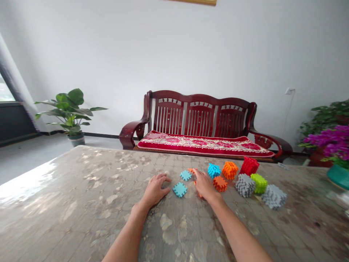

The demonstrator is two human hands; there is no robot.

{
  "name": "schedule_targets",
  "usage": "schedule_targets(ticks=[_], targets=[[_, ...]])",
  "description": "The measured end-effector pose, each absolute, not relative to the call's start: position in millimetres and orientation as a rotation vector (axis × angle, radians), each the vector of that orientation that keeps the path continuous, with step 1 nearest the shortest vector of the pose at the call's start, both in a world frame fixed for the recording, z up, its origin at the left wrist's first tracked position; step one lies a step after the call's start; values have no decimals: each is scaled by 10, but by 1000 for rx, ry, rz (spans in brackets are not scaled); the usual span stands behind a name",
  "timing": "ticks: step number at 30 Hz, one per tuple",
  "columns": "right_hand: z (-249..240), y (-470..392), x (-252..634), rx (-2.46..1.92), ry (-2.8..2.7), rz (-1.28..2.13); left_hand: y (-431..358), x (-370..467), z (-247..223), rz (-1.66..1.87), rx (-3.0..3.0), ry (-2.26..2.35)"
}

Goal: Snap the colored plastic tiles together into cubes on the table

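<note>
My left hand (pixel 156 188) rests on the table, fingers and thumb apart, with nothing in it. Just right of it lie two flat light-blue puzzle-edged tiles: a nearer one (pixel 180 190) and a farther one (pixel 185 175). My right hand (pixel 204 185) is stretched out palm down, its fingertips at an orange tile (pixel 191 170). More orange shows from under that hand, mostly hidden by it. Close on its right are a stack of orange tiles (pixel 220 184) and a stack of blue tiles (pixel 214 170).
Farther right stand stacks of orange (pixel 229 170), red (pixel 249 166), lime green (pixel 259 183) and grey tiles (pixel 245 185), plus another grey stack (pixel 274 197). A patterned cloth covers the table (pixel 81 203). A wooden bench (pixel 200 112) is behind; a flower pot (pixel 338 176) stands at right.
</note>
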State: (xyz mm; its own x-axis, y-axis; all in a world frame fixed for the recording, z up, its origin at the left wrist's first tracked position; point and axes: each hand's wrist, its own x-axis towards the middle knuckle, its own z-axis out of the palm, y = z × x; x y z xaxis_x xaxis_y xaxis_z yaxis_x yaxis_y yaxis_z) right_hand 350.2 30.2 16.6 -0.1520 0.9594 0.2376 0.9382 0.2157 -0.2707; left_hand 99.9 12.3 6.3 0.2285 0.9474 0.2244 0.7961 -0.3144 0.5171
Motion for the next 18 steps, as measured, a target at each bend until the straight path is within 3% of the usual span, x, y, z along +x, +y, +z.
schedule_targets(ticks=[9, 18], targets=[[198, 27, 3652, -1802, -2010, 161, 111, 997, 87, 735, 2217, 1619], [163, -46, 3647, -1770, -2059, 5, 126, 995, 56, 720, 2239, 1624]])
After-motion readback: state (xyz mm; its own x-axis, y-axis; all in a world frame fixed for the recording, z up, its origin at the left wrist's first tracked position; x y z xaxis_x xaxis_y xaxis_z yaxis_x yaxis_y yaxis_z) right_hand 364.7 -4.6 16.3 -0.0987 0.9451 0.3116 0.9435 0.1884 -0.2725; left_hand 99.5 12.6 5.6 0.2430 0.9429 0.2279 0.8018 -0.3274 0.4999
